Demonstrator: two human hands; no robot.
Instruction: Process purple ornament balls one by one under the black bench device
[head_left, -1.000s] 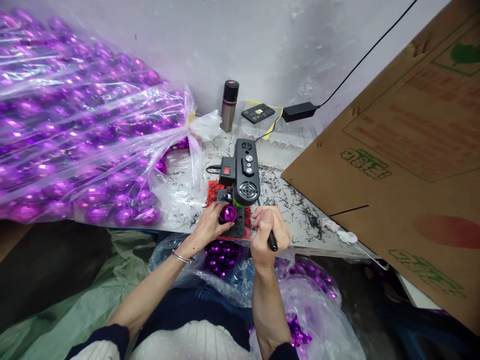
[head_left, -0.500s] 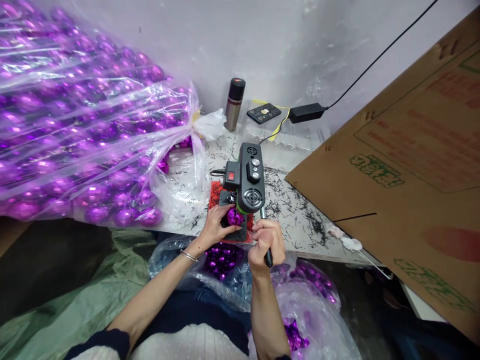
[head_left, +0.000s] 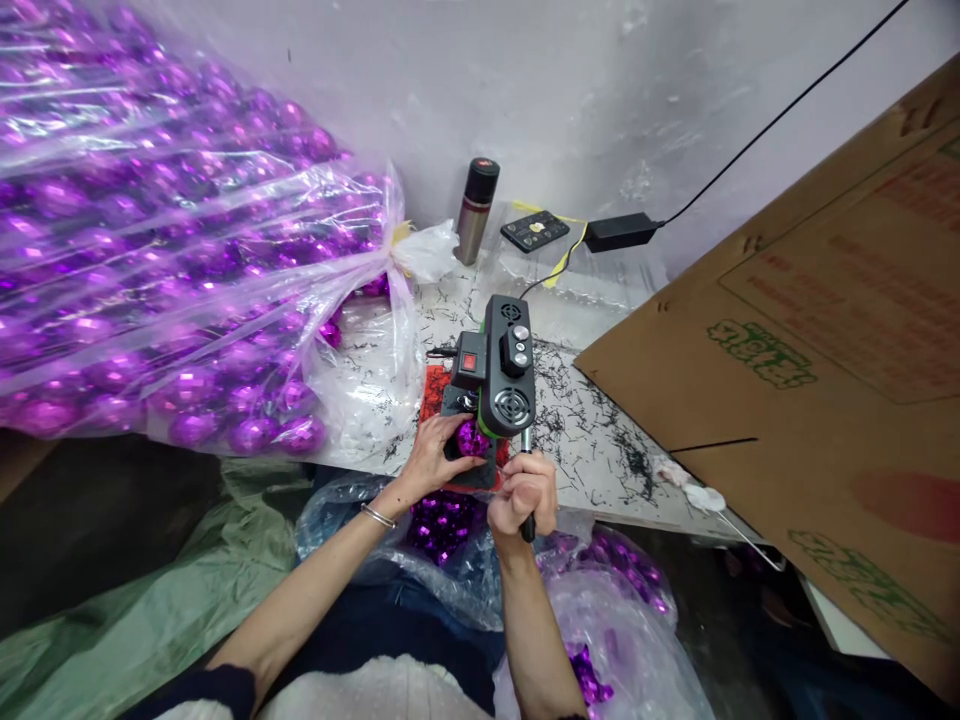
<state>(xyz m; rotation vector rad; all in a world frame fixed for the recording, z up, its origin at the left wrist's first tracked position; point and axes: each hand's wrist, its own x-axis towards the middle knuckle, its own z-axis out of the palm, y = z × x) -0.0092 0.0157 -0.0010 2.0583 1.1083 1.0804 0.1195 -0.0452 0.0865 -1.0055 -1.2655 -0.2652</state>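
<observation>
A small black bench drill press (head_left: 508, 370) with a red switch stands on a red mat (head_left: 433, 392) on the table. Under its head, my left hand (head_left: 439, 452) grips a shiny purple ball ornament (head_left: 472, 438) between thumb and fingers, on the black base. The drill head hides the top of the ball and any bit. My right hand (head_left: 525, 495) is wrapped round the black-ended metal lever (head_left: 528, 525) at the press's right side. More purple ball ornaments (head_left: 442, 525) lie in clear plastic on my lap.
A big tied clear bag (head_left: 187, 270) of purple balls fills the left. Behind the press are a thermos (head_left: 475, 210), a dark phone-like slab (head_left: 535, 231) and a power adapter (head_left: 621, 232). Black shavings (head_left: 600, 430) litter the table (head_left: 577, 480). A cardboard box (head_left: 787, 330) leans in from the right.
My right hand has shifted slightly left and down with the lever. My left hand keeps its grip on the ball ornament. The whole view has moved slightly.
</observation>
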